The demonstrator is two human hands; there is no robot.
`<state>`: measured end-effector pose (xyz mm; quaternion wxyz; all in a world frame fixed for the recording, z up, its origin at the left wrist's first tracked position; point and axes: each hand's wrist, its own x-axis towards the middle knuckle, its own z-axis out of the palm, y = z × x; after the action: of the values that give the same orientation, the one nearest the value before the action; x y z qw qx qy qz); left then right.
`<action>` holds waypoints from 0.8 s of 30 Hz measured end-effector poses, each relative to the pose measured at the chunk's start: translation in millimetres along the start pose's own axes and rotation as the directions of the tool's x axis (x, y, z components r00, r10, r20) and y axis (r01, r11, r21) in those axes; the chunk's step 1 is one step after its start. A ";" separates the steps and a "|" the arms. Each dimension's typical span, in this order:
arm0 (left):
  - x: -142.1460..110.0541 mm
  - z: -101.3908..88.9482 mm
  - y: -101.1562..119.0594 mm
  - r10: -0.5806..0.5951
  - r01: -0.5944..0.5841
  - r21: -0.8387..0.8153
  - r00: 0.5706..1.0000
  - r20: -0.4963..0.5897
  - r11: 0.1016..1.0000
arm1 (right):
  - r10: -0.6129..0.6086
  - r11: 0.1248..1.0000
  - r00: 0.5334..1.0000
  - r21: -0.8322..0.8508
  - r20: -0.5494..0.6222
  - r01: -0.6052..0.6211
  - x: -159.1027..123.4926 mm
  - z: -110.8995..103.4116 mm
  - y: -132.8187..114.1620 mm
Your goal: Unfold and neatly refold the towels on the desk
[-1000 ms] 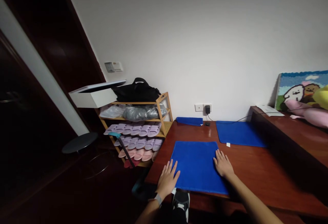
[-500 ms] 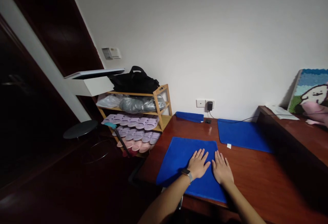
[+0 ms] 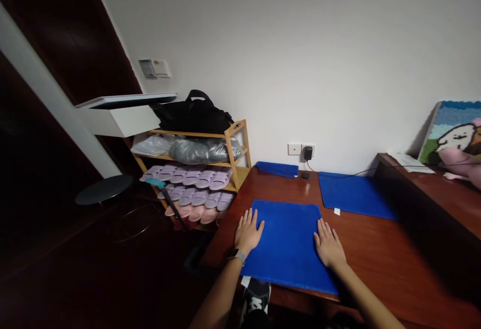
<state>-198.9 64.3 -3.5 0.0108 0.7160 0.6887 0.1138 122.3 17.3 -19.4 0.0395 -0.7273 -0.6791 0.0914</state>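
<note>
A blue cloth point(image 3: 287, 243) is spread on the reddish-brown wooden table point(image 3: 376, 249), its near edge at the table's front edge. My left hand point(image 3: 248, 232) lies flat with fingers stretched out on the cloth's left side; a watch band circles that wrist. On the right side, my right hand point(image 3: 329, 243) rests palm down, fingers extended, partly over the cloth's right edge. Neither hand grips anything. Farther back lie a second blue cloth point(image 3: 355, 196) with a white tag and a narrow folded blue cloth point(image 3: 277, 169) by the wall.
A black plug adapter point(image 3: 308, 153) sits in the wall socket, its cable crossing the second cloth. Left of the table stands a wooden shoe rack point(image 3: 235, 163) with several slippers and a black bag point(image 3: 193, 116). A round stool point(image 3: 104, 189) is farther left. A pink plush toy point(image 3: 462, 166) lies on the raised ledge.
My left hand slid right across the cloth toward my right hand, then returned to the left side. My right hand stayed near the right edge. The cloth's left edge shifted slightly.
</note>
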 end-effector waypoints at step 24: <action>27.6 -3.2 60.3 0.179 -0.171 0.141 0.983 -0.048 0.975 | -0.045 0.996 0.998 0.075 -0.040 0.048 79.6 -9.2 -5.5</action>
<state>-139.5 88.1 14.1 -0.0691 0.7692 0.6291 0.0884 123.5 97.5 -15.7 0.0825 -0.7109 -0.6909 0.1022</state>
